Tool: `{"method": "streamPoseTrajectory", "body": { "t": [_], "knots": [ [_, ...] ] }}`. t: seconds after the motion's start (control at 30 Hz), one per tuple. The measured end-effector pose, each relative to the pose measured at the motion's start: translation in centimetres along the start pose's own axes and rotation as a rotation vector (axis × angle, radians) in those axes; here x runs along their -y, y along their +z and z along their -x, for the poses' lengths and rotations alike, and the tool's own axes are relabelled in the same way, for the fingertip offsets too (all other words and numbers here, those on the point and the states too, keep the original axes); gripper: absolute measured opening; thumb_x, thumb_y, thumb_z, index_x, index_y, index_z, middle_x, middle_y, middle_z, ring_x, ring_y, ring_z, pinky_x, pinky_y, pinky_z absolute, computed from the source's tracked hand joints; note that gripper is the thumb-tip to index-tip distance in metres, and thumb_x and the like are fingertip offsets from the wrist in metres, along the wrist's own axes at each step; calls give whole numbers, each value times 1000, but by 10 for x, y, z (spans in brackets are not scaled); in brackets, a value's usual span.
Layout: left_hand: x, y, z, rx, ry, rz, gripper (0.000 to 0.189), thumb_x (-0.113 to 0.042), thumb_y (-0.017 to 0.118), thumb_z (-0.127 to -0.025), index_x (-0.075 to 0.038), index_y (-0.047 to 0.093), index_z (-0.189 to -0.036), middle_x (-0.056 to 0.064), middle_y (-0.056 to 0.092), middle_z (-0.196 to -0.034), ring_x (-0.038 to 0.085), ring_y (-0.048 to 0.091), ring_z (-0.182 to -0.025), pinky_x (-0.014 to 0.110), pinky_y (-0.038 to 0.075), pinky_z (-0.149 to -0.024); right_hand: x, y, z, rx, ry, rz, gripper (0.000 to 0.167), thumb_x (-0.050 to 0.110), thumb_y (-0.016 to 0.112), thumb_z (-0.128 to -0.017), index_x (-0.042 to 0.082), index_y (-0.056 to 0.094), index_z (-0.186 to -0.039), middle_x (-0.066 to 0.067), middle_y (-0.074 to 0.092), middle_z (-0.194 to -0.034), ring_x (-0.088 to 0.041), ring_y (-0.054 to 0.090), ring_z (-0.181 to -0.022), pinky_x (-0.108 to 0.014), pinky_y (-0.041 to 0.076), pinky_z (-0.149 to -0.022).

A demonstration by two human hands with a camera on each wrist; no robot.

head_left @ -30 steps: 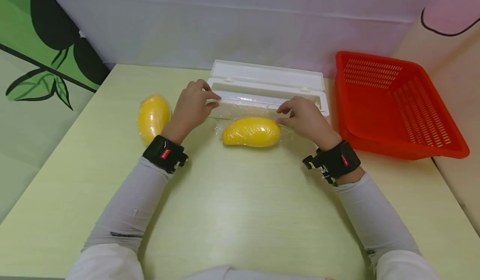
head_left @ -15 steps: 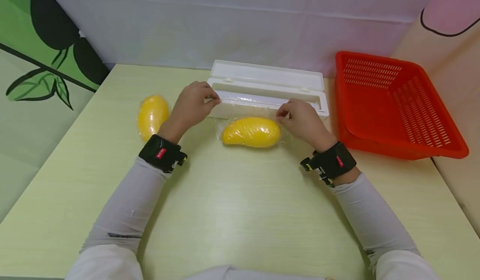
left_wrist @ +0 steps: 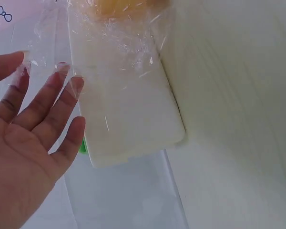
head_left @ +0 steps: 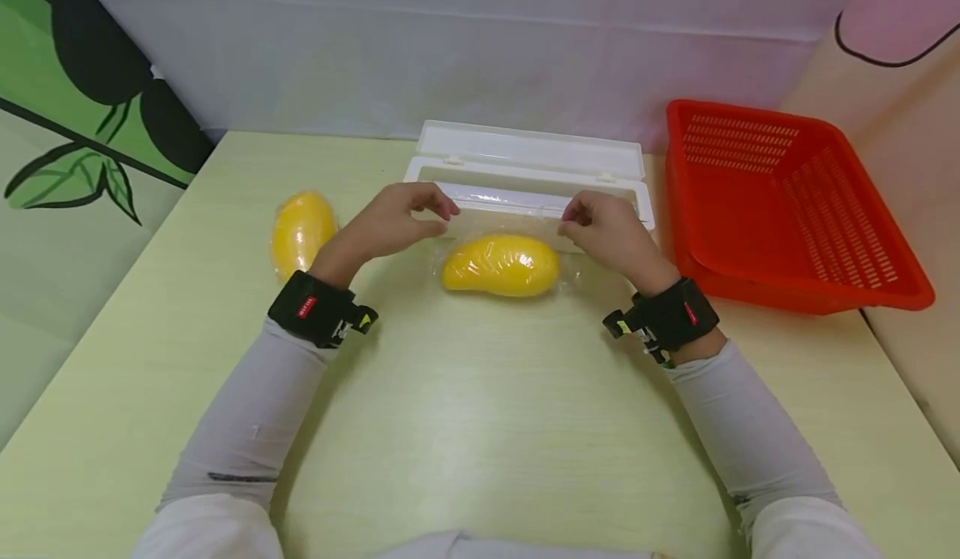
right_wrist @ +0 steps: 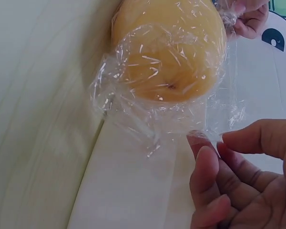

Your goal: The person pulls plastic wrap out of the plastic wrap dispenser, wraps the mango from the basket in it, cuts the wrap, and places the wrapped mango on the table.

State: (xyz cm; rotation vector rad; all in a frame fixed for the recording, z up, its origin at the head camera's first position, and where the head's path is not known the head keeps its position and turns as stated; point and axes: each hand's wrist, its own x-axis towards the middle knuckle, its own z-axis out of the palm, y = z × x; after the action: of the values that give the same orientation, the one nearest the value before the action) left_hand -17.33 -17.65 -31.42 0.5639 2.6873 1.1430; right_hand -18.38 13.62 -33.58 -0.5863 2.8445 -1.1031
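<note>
In the head view a yellow mango [head_left: 501, 266] in clear cling film lies on the table before a white cling film box [head_left: 529, 138] with its lid raised. Loose cling film [right_wrist: 128, 114] bunches at the mango's end. My left hand [head_left: 386, 222] is at the film's left side; thumb and index tips are a little apart, film touching them, other fingers loosely spread. My right hand [head_left: 611, 234] pinches the film's edge between thumb and index at the mango's right. The right wrist view shows this pinch close up. A second wrapped yellow mango [head_left: 303, 230] lies beside my left wrist.
A red plastic basket [head_left: 723, 263] with slotted sides stands at the right of the box. The roll [head_left: 510, 198] is inside the white box. A pale wall cloth [head_left: 375, 59] rises behind the table [head_left: 480, 426].
My left hand has moved right and slightly nearer, and its thumb and index have parted from a pinch. My right hand has moved only a little. The mangoes stay in place.
</note>
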Motion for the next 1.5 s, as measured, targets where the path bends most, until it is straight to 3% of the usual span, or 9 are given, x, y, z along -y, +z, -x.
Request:
{"method": "streamPoseTrajectory", "body": {
  "t": [0.17, 0.33, 0.5, 0.8, 0.93, 1.13, 1.37, 1.5],
  "knots": [
    [-4, 10, 0, 161, 34, 52, 33, -1, 62, -86, 0, 55, -118, 13, 59, -132, 30, 51, -126, 49, 38, -109, 1, -2, 0, 33, 19, -37, 16, 14, 64, -95, 2, 67, -106, -12, 65, -91, -27, 55, -81, -33, 48, -69],
    [-7, 20, 0, 262, 75, 2, 63, -4, 75, -80, 0, 46, -136, 16, 52, -139, 32, 48, -131, 46, 34, -113, 4, -2, -1, 80, 10, -49, 22, 16, 63, -95, 2, 69, -111, -13, 67, -97, -27, 57, -89, -35, 49, -77],
    [-4, 30, -3, 249, 78, -101, 80, -17, 87, -75, -6, 45, -142, 10, 51, -143, 28, 47, -131, 42, 33, -113, 7, 2, 0, 102, -5, -52, 25, 22, 68, -94, 6, 71, -113, -11, 65, -92, -26, 55, -87, -35, 45, -73],
    [-7, 44, -5, 184, 101, -316, 82, -26, 90, -74, -7, 48, -141, 9, 51, -144, 26, 44, -135, 41, 33, -114, 5, 9, 0, 57, -78, -75, 19, 18, 68, -95, 5, 74, -108, -8, 68, -94, -25, 55, -85, -34, 47, -76],
    [-10, 45, -4, 174, 118, -351, 77, -27, 88, -76, -6, 50, -140, 11, 52, -143, 28, 46, -133, 42, 34, -113, 7, 9, 0, 4, -147, -108, 16, 15, 69, -95, 4, 75, -105, -8, 66, -92, -24, 55, -84, -34, 46, -73],
    [-4, 44, -6, 165, 159, -278, 65, -30, 83, -82, -5, 54, -134, 10, 60, -131, 26, 54, -121, 40, 42, -106, 10, 10, 2, -84, -187, -224, 18, 18, 64, -99, 3, 72, -105, -8, 66, -98, -20, 54, -86, -29, 45, -74],
    [2, 43, -9, 199, 179, -52, 59, -32, 76, -90, -10, 51, -138, 9, 59, -137, 23, 57, -124, 40, 47, -103, 17, 10, 4, -148, -289, -575, 17, 10, 55, -102, -4, 63, -109, -13, 71, -111, -21, 63, -99, -24, 53, -84],
    [-3, 42, -7, 224, 172, 69, 56, -28, 72, -93, -11, 50, -142, 8, 57, -139, 22, 56, -126, 39, 46, -104, 21, 9, 7, -202, -378, -697, 16, 7, 53, -103, -7, 58, -109, -11, 71, -110, -25, 64, -99, -26, 55, -82]
  ]
}}
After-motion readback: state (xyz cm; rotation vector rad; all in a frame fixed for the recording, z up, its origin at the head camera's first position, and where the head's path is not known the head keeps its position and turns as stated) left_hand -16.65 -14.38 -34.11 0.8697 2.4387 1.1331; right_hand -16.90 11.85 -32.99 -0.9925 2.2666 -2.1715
